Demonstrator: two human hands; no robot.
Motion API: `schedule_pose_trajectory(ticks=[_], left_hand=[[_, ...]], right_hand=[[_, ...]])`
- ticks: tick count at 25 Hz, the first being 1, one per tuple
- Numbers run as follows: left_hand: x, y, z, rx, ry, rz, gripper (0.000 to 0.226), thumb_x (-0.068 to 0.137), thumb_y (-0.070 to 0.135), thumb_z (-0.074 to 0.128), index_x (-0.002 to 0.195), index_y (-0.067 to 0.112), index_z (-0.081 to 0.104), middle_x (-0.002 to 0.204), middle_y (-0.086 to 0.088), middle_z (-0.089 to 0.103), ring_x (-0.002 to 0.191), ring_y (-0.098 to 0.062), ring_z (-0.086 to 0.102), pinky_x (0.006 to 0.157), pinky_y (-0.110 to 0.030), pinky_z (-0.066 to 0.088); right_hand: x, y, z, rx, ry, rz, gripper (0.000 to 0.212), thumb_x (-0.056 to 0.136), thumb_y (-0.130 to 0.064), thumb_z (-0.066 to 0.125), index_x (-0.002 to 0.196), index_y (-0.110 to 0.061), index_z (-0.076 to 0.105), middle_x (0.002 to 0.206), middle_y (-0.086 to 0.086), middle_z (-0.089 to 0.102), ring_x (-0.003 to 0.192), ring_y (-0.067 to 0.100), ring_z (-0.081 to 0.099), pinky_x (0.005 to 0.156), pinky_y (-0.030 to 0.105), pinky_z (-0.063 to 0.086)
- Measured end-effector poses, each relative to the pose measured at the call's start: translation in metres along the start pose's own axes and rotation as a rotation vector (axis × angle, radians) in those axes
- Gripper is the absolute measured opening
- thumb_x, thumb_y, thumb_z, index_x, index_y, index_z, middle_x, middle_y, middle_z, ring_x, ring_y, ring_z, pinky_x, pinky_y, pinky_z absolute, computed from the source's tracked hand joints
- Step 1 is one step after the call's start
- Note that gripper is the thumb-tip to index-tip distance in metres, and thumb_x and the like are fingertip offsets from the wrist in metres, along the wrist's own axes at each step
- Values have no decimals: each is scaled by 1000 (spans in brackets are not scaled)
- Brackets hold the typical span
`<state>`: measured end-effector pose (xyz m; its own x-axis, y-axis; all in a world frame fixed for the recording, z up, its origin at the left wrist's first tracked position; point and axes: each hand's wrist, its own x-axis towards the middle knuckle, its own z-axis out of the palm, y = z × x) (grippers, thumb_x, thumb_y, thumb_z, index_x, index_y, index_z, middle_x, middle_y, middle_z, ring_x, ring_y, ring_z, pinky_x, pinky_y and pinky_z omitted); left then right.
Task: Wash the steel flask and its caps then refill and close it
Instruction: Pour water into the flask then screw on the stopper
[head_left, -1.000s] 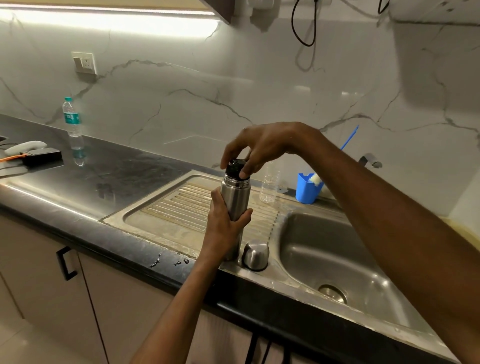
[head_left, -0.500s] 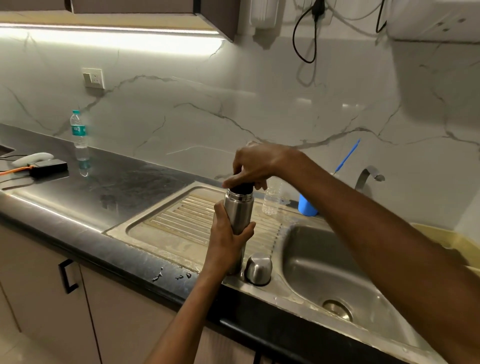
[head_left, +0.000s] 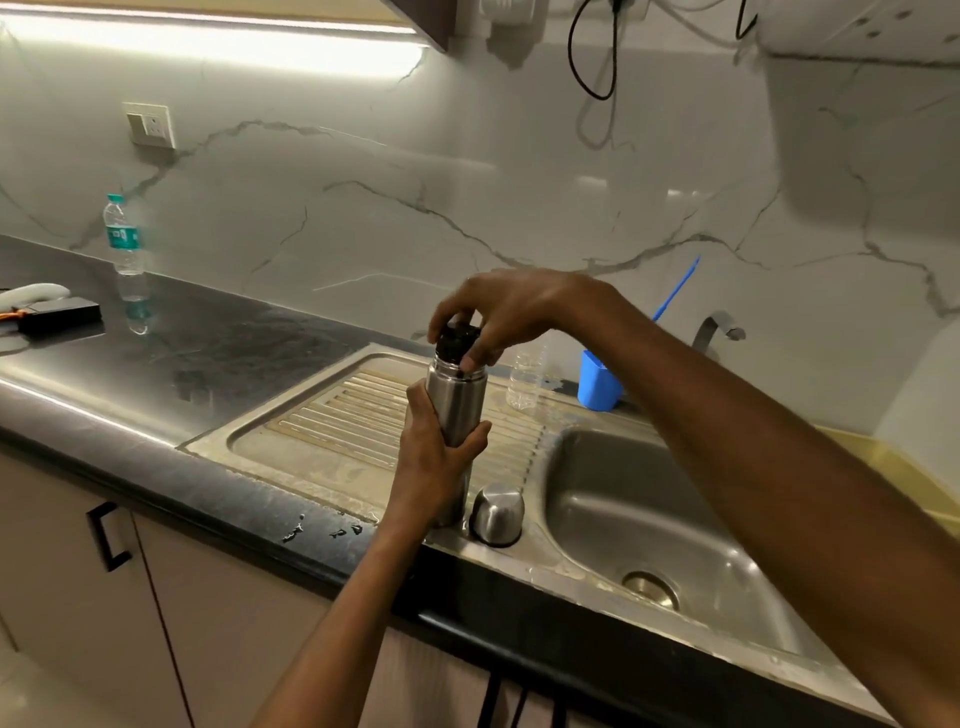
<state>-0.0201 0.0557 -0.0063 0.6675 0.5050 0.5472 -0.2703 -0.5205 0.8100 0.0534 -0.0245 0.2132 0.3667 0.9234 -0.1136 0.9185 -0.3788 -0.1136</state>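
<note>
upright on the sink's drainboard (head_left: 332, 426), steel flask (head_left: 456, 400), gripped round the middle by left hand (head_left: 434, 462). above it, right hand (head_left: 498, 312), fingertips pinching the black stopper (head_left: 457, 340) seated in the flask's mouth. just right of the flask's base, steel cap (head_left: 497, 513), mouth down on the sink rim. behind, clear bottle (head_left: 525, 382) and blue cup (head_left: 598, 382). far left on the tabletop (head_left: 208, 353), water bottle (head_left: 123, 236).

Dim kitchen, under-cabinet strip light (head_left: 218, 44) glares; wide-angle bend at edges.
</note>
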Motion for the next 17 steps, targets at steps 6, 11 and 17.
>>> schedule_pose_trajectory(ticks=[6,11,17], left_hand=[[0,2,2,-1,21,-3,70,89,27,79,137,22,28,123,3,48,92,1,57,60,-3,48],[-4,5,1,9,25,3,70,89,30,78,137,24,27,123,3,48,93,-2,57,62,-8,44],[-3,5,-1,16,-1,-24,72,91,30,76,140,22,24,124,3,44,90,2,54,57,-3,48]], right_hand=[[3,-17,18,-247,198,153,51,95,-60,60,76,-13,58,77,5,64,49,14,65,58,28,59],[4,-12,20,-215,266,245,71,82,-81,56,81,-10,65,77,5,72,58,13,68,60,26,56],[-5,-4,2,-57,36,-3,53,91,-33,77,139,-24,58,127,2,63,92,11,65,68,18,54]])
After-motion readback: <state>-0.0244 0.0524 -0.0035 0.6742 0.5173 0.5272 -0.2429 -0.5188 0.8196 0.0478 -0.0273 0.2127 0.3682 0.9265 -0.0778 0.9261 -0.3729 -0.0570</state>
